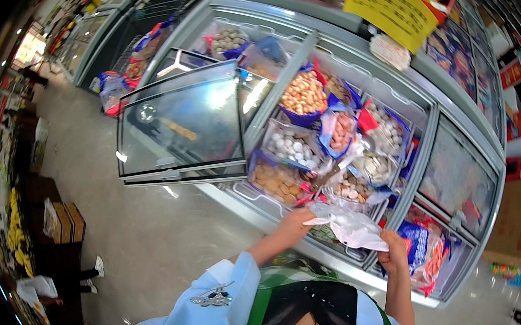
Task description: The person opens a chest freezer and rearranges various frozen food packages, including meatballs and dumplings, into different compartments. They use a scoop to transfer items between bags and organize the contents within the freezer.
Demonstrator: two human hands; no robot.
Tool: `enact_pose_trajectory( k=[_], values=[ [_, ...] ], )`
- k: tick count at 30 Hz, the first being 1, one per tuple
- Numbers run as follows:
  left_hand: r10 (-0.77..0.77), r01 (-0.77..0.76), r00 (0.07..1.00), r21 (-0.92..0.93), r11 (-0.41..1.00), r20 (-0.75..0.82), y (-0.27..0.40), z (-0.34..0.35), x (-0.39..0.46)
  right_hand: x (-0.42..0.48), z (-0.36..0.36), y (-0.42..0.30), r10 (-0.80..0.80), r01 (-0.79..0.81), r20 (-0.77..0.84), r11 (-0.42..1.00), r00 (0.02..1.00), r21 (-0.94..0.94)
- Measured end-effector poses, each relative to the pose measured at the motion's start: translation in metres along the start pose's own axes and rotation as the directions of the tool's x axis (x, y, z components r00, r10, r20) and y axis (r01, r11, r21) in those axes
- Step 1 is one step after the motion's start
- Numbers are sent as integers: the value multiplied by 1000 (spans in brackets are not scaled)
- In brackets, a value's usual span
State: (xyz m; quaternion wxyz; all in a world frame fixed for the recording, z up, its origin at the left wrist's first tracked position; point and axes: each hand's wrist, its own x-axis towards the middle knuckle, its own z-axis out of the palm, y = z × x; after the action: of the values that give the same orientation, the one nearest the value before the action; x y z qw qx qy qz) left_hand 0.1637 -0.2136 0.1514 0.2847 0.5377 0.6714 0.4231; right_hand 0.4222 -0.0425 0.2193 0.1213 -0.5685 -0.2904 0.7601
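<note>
A white plastic bag (pixel 352 228) is stretched between my two hands over the near edge of an open chest freezer. My left hand (pixel 298 225) grips its left end, and my right hand (pixel 392 249) grips its right end. Beyond the bag, opened packs of frozen balls and pieces stand in the freezer: white balls (pixel 294 150), orange-and-white pieces (pixel 303 92), pink pieces (pixel 341 129) and flat tan pieces (pixel 276 182). A brown-handled tool (pixel 327 178) lies among them; its kind is unclear.
Glass lids (pixel 179 123) lie tilted across the freezer's left part, overhanging the aisle. The metal freezer rim (pixel 241 208) runs before me. Yellow paper signs (pixel 390 13) stand at the back. A person's white shoes (pixel 99 266) show on the aisle floor at left, near cardboard boxes (pixel 68 222).
</note>
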Motion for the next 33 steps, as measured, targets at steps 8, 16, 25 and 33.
enact_pose_trajectory(
  k=[8,16,25,33],
  values=[
    [-128,129,991,-23,991,44,-11,14,16,19,-29,8,-25,24,-2,975,1000,-222],
    [-174,184,981,-140,973,83,35,-8,31,8,-37,-3,-207,163,9,743,978,-649],
    [-103,104,982,3,995,158,19,-2,35,-26,-26,-21,-221,344,305,163,926,-925],
    [-127,134,978,-32,990,167,9,-25,27,-8,-40,-68,-218,465,413,335,884,-819]
  ],
)
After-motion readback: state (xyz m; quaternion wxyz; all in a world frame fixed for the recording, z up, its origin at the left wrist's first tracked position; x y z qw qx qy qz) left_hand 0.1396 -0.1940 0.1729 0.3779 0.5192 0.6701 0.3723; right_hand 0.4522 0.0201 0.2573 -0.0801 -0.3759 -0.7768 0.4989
